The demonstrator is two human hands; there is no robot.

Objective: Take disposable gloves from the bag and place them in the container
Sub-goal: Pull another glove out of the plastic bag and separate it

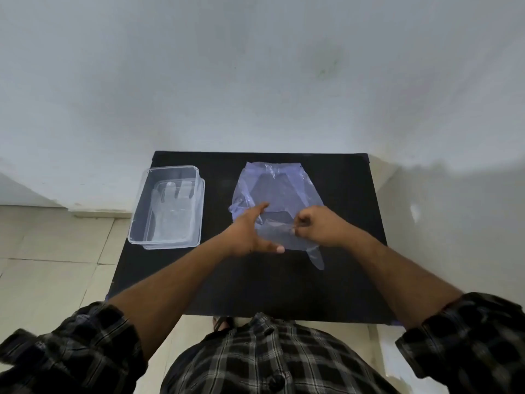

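A thin bluish plastic bag point(272, 189) lies flat on the black table point(284, 285), right of centre. My right hand point(318, 226) pinches a clear disposable glove point(315, 255) at the bag's near edge; one glove finger hangs out toward me. My left hand point(252, 231) rests on the bag's left near part with fingers spread, one pointing into the bag. A clear rectangular container point(136, 220) stands at the table's left side, with a transparent glove point(173, 211) lying flat inside it.
The container seems to sit on its clear lid point(170, 246). A pale wall rises right behind the table. Tiled floor point(51, 260) shows to the left. My plaid shirt and a foot are at the near edge.
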